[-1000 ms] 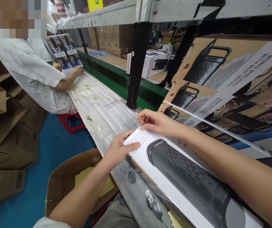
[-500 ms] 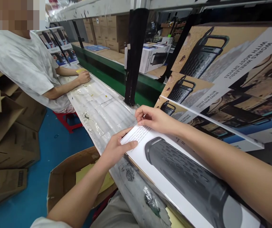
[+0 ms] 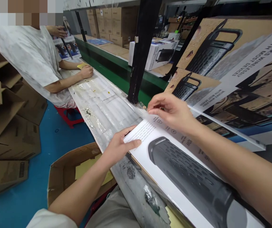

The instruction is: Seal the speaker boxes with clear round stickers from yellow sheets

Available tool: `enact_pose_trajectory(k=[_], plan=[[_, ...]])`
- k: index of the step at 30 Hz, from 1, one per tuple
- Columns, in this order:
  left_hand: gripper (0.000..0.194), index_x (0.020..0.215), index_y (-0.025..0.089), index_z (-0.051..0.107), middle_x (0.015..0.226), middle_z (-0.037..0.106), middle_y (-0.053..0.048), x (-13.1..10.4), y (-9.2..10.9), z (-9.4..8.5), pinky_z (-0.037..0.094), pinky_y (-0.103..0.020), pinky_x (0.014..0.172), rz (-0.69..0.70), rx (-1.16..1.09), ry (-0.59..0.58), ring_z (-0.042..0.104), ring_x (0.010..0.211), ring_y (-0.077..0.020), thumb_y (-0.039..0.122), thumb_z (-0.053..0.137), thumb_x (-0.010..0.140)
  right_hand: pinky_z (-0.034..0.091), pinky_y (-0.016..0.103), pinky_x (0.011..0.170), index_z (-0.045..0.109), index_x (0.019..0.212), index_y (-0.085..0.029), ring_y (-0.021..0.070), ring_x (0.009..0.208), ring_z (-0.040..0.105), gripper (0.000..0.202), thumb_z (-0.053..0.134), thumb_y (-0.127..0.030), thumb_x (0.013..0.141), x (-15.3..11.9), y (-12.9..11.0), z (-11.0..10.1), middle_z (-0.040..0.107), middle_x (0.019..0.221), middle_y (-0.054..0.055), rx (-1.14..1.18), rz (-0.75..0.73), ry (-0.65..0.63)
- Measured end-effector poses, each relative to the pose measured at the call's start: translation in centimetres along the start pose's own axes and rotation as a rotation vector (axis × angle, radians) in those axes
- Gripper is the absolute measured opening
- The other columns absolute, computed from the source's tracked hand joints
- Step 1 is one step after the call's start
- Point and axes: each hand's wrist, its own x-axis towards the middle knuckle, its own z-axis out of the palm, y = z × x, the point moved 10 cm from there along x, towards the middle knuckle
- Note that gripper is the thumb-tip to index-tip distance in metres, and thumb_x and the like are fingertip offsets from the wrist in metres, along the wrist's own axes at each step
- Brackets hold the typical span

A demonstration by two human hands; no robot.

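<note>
A white box [image 3: 145,152] printed with a dark speaker lies along the bench in front of me. My left hand [image 3: 120,144] grips its near left corner, the thumb lying on the printed top and the fingers over the end edge. Just above the box's far corner is my right hand [image 3: 164,109], its thumb and fingertips pinched together. A thin, clear film-like strip seems to run from that pinch down to the box, though it is hard to make out.
Printed speaker boxes [image 3: 211,57] stand stacked on the right. A black post [image 3: 139,53] rises behind the bench [image 3: 102,101]. Another person [image 3: 33,57] sits at the far left, hands over the bench. An open carton [image 3: 62,171] with yellow sheets stands below; brown cartons [image 3: 12,126] lie left.
My right hand has lifted and moved right, away from the box's far corner, uncovering printed icons there. My left hand keeps its hold. A further hand now shows beside the seated person.
</note>
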Motion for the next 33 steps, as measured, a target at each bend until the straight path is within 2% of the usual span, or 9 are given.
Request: enact_pose_trajectory(k=[1,4,6,13,20,28,33], plan=[[0.060,0.139,0.024,0.065,0.126,0.072,-0.006,0.0,-0.1,0.1,0.050,-0.036,0.094,-0.002,-0.005,-0.004,0.063,0.117,-0.0299,0.039,0.081,0.083,0.053,0.036,0.076,0.059,0.096,-0.024,0.0212,0.080,0.066,0.014,0.068,-0.030,0.088,0.2,0.2,0.1,0.069,0.084,0.002,0.053,0.026,-0.034],[0.058,0.137,0.023,0.066,0.123,0.073,-0.005,-0.1,-0.1,0.2,0.050,-0.036,0.093,0.011,-0.003,0.000,0.064,0.115,-0.0295,0.039,0.081,0.083,0.051,0.033,0.070,0.057,0.101,-0.022,0.0186,0.073,0.064,0.024,0.073,-0.031,0.086,0.4,1.0,2.0,0.068,0.078,0.000,0.191,0.112,-0.250],[0.057,0.135,0.022,0.067,0.123,0.073,-0.006,-0.1,-0.1,0.3,0.050,-0.036,0.093,0.019,0.010,0.008,0.063,0.115,-0.0300,0.039,0.081,0.082,0.050,0.032,0.069,0.056,0.101,-0.022,0.0174,0.072,0.063,0.025,0.074,-0.032,0.085,0.3,1.6,2.7,0.068,0.078,0.000,0.217,0.126,-0.312],[0.061,0.138,0.022,0.066,0.125,0.072,-0.006,-0.2,-0.6,0.5,0.050,-0.036,0.092,-0.010,0.011,0.026,0.063,0.113,-0.0291,0.039,0.081,0.081,0.050,0.033,0.073,0.056,0.103,-0.022,0.0171,0.075,0.063,0.021,0.067,-0.027,0.087,0.1,2.4,3.9,0.066,0.080,-0.001,0.184,0.093,-0.342],[0.063,0.139,0.020,0.064,0.126,0.072,-0.007,-0.5,-0.6,1.1,0.049,-0.036,0.093,-0.015,0.022,0.027,0.063,0.115,-0.0300,0.039,0.082,0.081,0.050,0.034,0.075,0.056,0.103,-0.023,0.0187,0.081,0.065,0.017,0.065,-0.028,0.089,-0.4,2.2,3.7,0.068,0.085,0.001,0.085,0.074,-0.349],[0.058,0.137,0.023,0.066,0.127,0.071,-0.005,-0.7,-0.7,1.9,0.048,-0.035,0.094,0.010,0.011,0.008,0.061,0.116,-0.0290,0.038,0.081,0.083,0.047,0.031,0.073,0.057,0.101,-0.023,0.0176,0.082,0.063,0.017,0.067,-0.030,0.089,-1.5,1.7,3.2,0.068,0.092,0.002,-0.043,0.018,-0.345],[0.056,0.136,0.025,0.067,0.122,0.072,-0.004,-0.9,-0.9,2.3,0.049,-0.035,0.092,0.012,0.032,-0.003,0.063,0.113,-0.0291,0.040,0.080,0.084,0.050,0.033,0.075,0.057,0.107,-0.023,0.0192,0.087,0.064,0.022,0.066,-0.027,0.088,-1.9,2.1,3.0,0.068,0.095,0.002,-0.080,0.003,-0.337]])
